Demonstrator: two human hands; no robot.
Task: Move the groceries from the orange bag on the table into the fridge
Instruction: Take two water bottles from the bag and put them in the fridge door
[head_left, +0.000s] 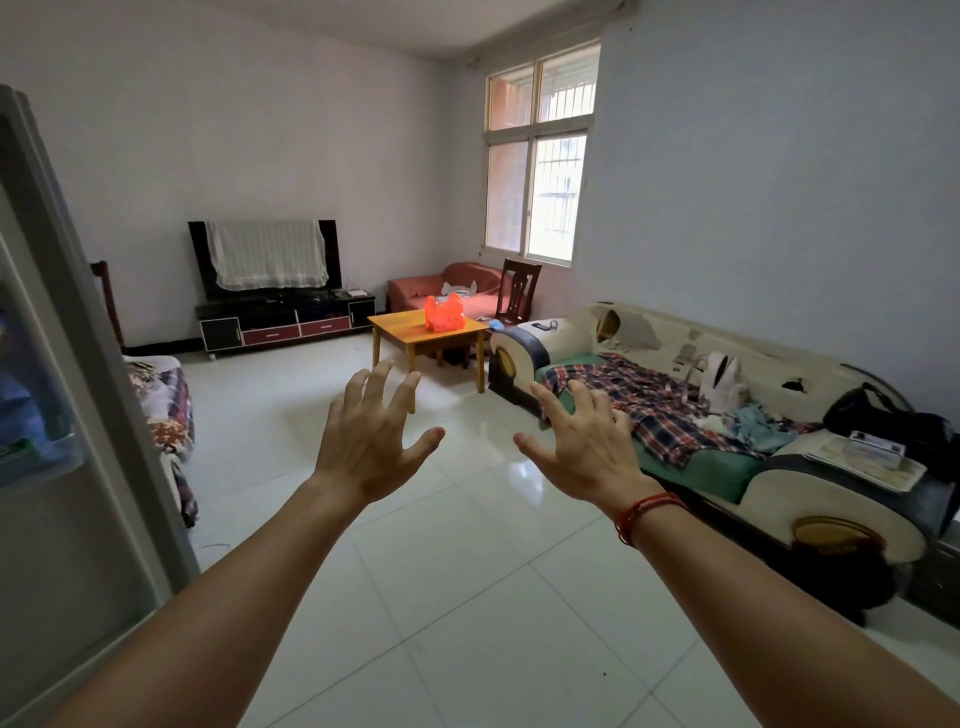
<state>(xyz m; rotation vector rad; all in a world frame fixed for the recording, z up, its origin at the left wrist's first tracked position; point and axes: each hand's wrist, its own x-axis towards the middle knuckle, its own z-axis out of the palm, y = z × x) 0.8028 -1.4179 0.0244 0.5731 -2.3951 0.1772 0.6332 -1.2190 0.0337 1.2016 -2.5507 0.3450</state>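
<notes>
You're holding both arms straight out in front of you over the white tile floor (467, 597), backs of the hands facing up. Your left hand (371, 441) is spreading its fingers wide apart with the thumb sticking out to the right. Your right hand (582, 447) is doing pretty much the same, fingers splayed and a bit bent, thumb pointing left. The two hands are hanging near each other without touching, and neither is gripping anything. A red string bracelet (644, 514) is sitting on your right wrist. The orange bag (444, 313) is sitting upright on the small wooden table (410, 335) way across the room, well apart from your hands, and I can't tell what's in it from here. The fridge (62, 364) is showing at the far left edge, right beside your left arm. What looks like a door shelf with something blue on it is facing you, but it's too blurry to say more. A long worn sofa (737, 364) is running along the right wall with a plaid cloth (649, 410) lying on it. A dark wooden chair (519, 291) is standing just behind the table, and a TV (265, 257) with a white cloth draped over it is sitting against the far wall.
</notes>
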